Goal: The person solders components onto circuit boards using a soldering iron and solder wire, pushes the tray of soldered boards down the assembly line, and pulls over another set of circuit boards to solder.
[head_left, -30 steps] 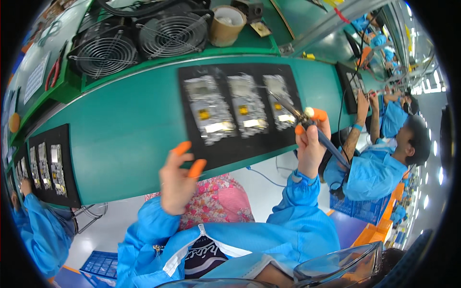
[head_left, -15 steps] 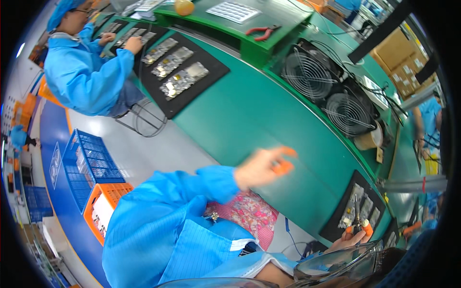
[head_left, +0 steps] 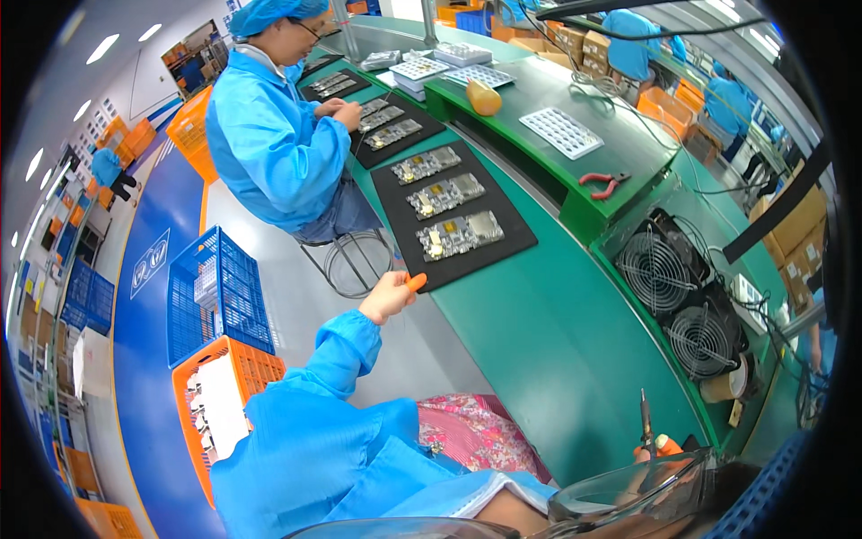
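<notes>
My left hand [head_left: 388, 297], orange covers on its fingertips, reaches to the near left corner of a black mat [head_left: 485, 260]. Its fingers are closed at that edge, seemingly pinching it. Three circuit boards lie in a row on the mat: a near one [head_left: 460, 236], a middle one [head_left: 446, 196] and a far one [head_left: 426, 165]. At the lower right my right hand [head_left: 663, 447] holds a soldering iron [head_left: 646, 418] with its tip pointing up. Clear eyewear at the lower rim hides most of that hand.
A co-worker [head_left: 278, 135] in blue sits farther along the green bench [head_left: 548, 332], hands over another mat. Red-handled pliers [head_left: 604, 184] and a white tray [head_left: 561, 133] lie on the raised shelf. Two fans [head_left: 660, 274] stand at right. Blue [head_left: 220, 292] and orange crates [head_left: 256, 364] are at left.
My left hand has swung left and away from me to the mat's corner, its fingers closing. The view has turned left. My right hand still holds the soldering iron.
</notes>
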A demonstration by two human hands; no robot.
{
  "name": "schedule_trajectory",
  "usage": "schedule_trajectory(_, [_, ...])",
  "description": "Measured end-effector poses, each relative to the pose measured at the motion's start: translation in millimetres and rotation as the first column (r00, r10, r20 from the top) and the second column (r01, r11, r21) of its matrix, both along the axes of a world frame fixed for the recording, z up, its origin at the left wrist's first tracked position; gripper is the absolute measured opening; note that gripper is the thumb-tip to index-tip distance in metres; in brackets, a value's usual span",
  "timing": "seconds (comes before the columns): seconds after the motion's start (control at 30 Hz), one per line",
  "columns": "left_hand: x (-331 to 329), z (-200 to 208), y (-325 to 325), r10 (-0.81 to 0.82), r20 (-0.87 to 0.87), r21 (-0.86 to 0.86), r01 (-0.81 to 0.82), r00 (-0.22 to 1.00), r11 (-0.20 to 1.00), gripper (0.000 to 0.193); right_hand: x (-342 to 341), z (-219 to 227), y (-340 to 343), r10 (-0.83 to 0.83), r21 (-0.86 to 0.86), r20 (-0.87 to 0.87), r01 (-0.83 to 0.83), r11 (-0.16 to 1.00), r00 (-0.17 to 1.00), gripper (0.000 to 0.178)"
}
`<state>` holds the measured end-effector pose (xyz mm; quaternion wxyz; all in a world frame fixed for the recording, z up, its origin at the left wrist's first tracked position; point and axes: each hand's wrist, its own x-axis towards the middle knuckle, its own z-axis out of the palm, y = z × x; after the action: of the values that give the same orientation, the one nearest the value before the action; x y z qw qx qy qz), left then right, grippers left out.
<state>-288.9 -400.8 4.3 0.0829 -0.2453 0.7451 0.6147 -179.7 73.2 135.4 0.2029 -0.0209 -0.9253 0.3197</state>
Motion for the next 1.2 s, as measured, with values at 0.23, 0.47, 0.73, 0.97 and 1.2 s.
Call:
schedule_trajectory(0.23, [47.4, 25.3, 84.0, -0.243, 0.071, 0.449, 0.187, 0.967, 0.874, 0.024, 9.6, -44.7, -3.4, -0.085, -0.688, -0.181, -0.064, 0.723, 0.980, 0.024])
schedule_trajectory(0.47, [98.6, 44.3, 224.0, -0.622, 0.079, 0.855, 0.268, 0.779, 0.444, 0.042, 12.3, -39.9, -2.7, -0.182, -0.584, -0.097, 0.092, 0.807, 0.978, 0.034])
schedule_trajectory(0.73, [128.2, 16.8, 319.7, -0.881, -0.053, 0.916, 0.375, 0.469, 0.145, 0.047, 16.5, -20.7, -16.3, -0.166, -0.662, -0.094, 0.063, 0.747, 0.982, 0.032])
schedule_trajectory(0.97, [101.4, 17.3, 273.1, -0.659, -0.026, 0.972, -0.135, 0.752, -0.193, 0.027, 15.6, -22.0, -18.7, -0.130, -0.722, -0.024, 0.073, 0.688, 0.991, 0.032])
schedule_trajectory(1.2, [46.8, 56.8, 191.0, -0.602, -0.631, -0.397, 0.463, 0.489, 0.793, 0.017, -21.9, -45.2, -44.1, 0.148, -0.641, -0.057, -0.149, 0.753, 0.987, 0.028])
